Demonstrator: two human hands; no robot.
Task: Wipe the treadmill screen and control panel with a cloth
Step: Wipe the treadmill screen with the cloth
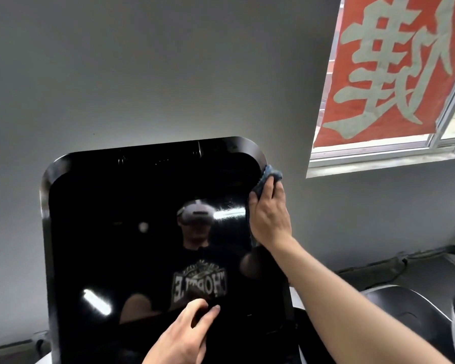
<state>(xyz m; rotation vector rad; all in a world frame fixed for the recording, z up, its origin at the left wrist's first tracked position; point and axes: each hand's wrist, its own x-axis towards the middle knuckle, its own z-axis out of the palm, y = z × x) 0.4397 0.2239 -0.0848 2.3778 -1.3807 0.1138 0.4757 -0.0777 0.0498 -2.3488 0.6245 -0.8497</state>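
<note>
Fingers of my right hand press blue cloth, soft, bunchable, at treadmill screen upper-right corner; glossy, smudge-prone. Left hand loosely curled, holding nothing.

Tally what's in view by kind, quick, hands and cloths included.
Hands: 2, right hand gripping the cloth, left hand at the lower screen
Cloths: 1, blue cloth at the screen's upper right corner
Screens: 1, black treadmill screen
Banners: 1, red banner in the window
Total: 5
</note>
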